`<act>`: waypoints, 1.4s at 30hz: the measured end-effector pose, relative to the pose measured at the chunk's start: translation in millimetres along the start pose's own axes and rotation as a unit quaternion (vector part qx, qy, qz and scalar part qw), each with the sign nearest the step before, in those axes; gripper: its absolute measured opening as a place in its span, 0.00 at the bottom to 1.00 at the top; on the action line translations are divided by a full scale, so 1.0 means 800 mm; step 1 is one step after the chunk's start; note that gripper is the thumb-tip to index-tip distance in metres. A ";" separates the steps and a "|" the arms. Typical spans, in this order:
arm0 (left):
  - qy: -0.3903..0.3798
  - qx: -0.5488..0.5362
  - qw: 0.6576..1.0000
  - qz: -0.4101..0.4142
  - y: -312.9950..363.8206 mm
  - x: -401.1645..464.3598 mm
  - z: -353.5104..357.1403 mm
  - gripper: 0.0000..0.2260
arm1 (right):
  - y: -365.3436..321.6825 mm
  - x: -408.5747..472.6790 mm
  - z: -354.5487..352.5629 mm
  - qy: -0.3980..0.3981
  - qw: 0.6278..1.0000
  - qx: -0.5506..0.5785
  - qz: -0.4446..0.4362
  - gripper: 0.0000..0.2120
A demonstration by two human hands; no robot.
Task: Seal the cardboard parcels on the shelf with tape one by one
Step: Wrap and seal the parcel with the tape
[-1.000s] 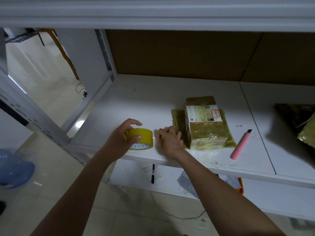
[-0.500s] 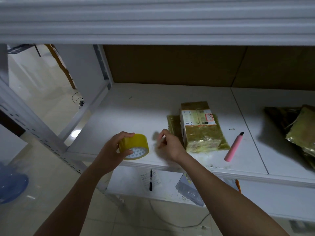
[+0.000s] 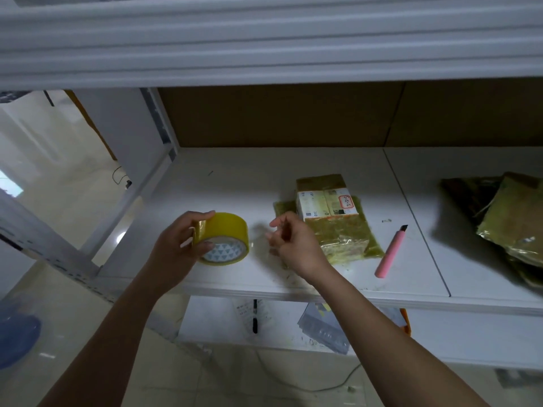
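Note:
My left hand (image 3: 179, 248) grips a roll of yellow tape (image 3: 224, 237) just above the front of the white shelf (image 3: 235, 186). My right hand (image 3: 289, 240) hovers a short way right of the roll, its fingertips curled together in a pinch. A faint translucent strip of tape seems to run from the roll to those fingers. Just behind the right hand lies a small cardboard parcel (image 3: 329, 212), wrapped in yellowish tape, with white labels on top. It rests on a flat yellow-green packet (image 3: 373, 248).
A pink utility knife (image 3: 390, 251) lies to the right of the parcel. More yellow-wrapped parcels (image 3: 514, 224) are piled at the far right. Brown cardboard (image 3: 279, 113) backs the shelf and another shelf board hangs above. A black marker (image 3: 255, 315) and papers lie on the lower shelf.
My left hand has lifted and tilted the roll. My right hand has drawn away from the roll to the right, fingertips still pinched. The camera has tipped downward.

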State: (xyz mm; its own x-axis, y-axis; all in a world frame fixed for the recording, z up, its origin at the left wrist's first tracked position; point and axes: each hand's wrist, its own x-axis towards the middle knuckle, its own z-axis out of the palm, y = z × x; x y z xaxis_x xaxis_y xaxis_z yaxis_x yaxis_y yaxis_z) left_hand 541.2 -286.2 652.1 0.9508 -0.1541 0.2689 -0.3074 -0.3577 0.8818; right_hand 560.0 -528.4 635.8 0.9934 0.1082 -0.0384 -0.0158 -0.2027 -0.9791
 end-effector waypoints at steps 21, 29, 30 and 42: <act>-0.145 0.276 0.948 0.059 0.084 0.039 0.115 0.20 | 0.020 -0.048 -0.206 0.184 0.982 -0.034 -0.013 0.10; -0.138 0.368 0.917 0.068 0.087 0.044 0.142 0.17 | 0.038 -0.046 -0.207 0.195 0.981 -0.014 -0.001 0.12; -0.139 0.371 0.916 0.068 0.086 0.044 0.143 0.17 | 0.039 -0.045 -0.207 0.194 0.981 -0.009 -0.002 0.12; -0.159 0.374 0.912 0.047 0.058 0.046 0.160 0.17 | 0.076 -0.029 -0.198 0.188 0.982 -0.016 0.022 0.11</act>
State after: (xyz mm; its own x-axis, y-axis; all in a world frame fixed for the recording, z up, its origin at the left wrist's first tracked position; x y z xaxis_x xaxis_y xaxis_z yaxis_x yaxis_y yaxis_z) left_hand 557.0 -426.3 653.5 0.8955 -0.4339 0.0989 -0.4416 -0.8391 0.3175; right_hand 553.7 -697.6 609.1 0.9639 -0.2664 0.0018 -0.0619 -0.2303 -0.9712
